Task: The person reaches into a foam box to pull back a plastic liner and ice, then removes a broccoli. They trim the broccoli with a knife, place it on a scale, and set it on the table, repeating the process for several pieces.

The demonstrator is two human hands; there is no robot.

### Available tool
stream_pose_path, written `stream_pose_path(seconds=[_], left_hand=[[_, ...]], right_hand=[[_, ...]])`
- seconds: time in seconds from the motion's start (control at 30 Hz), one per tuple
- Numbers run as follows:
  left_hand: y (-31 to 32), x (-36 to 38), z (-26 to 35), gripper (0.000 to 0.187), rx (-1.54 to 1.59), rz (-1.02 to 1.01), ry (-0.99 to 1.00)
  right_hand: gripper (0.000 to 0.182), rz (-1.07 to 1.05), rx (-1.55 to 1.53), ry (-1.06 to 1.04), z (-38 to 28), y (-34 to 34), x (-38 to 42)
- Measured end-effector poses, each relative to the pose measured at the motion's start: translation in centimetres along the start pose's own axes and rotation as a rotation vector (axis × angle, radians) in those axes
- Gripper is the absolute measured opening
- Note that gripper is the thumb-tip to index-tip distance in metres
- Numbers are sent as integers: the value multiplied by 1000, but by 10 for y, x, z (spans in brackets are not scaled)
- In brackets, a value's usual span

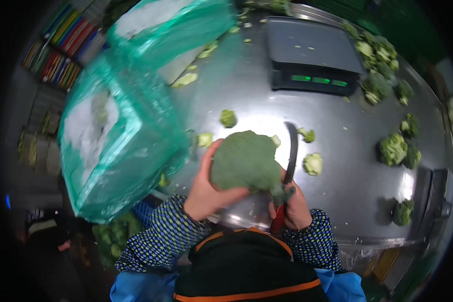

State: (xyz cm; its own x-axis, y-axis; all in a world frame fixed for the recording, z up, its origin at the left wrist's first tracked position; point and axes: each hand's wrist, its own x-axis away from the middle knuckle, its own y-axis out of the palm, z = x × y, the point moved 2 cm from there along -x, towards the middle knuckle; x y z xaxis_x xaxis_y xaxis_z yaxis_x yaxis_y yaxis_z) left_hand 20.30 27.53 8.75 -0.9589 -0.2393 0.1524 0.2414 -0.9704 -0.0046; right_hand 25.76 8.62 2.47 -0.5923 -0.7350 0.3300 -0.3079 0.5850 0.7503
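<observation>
A large green broccoli head (pixel 245 160) is gripped in my left hand (pixel 209 189), its fingers and thumb wrapped around the left and lower sides. My right hand (pixel 296 207) is closed on the red handle of a knife (pixel 292 151), whose dark curved blade points up and away from me. A small broccoli piece (pixel 283 195) lies against the right hand beside the big head. Cut pieces (pixel 313 164) rest on the metal table (pixel 337 201) right of the blade, and another piece (pixel 228 118) sits beyond the head.
Green plastic bags with white contents (pixel 126 136) stand at the left. A scale (pixel 314 55) with lit green displays is at the back. Broccoli pieces (pixel 393 149) lie along the right side. A crate of broccoli (pixel 117 239) is low at the left.
</observation>
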Motion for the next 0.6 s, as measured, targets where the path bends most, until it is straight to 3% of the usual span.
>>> stream_pose_path(seconds=[0.03, 0.07, 0.13, 0.2, 0.27, 0.33, 0.4, 0.47, 0.53, 0.57, 0.6], left_hand=[[3, -11, -12, 93, 237, 31, -179], [12, -23, -10, 93, 242, -18, -178], [37, -50, -13, 88, 379, -30, -517], [92, -73, -28, 86, 310, -191, -535], [166, -86, -48, 70, 262, -332, -680], [231, -102, -73, 75, 638, -323, -828], [266, -113, -79, 82, 487, -387, -646], [261, -121, -116, 81, -688, -429, 285], [212, -127, -130, 73, -1422, -470, 595], [180, -125, -137, 68, -1377, -461, 494], [153, -125, -143, 68, -1380, -481, 259]], right_hand=[[50, 181, 164, -81, -13, 0, 11], [39, 354, 205, -166, -13, -19, 24], [17, 806, 158, -266, -5, -68, 58], [11, 959, 61, -458, -10, -87, 94], [13, 1123, -83, -690, -25, -89, 118], [11, 1135, -11, -783, -37, -91, 139], [13, 1139, 69, -828, -39, -95, 151], [12, 1129, 169, -685, -37, -88, 152], [11, 1016, 199, -521, -18, -87, 149], [9, 992, 245, -403, -8, -86, 147], [8, 942, 263, -293, -2, -80, 142]])
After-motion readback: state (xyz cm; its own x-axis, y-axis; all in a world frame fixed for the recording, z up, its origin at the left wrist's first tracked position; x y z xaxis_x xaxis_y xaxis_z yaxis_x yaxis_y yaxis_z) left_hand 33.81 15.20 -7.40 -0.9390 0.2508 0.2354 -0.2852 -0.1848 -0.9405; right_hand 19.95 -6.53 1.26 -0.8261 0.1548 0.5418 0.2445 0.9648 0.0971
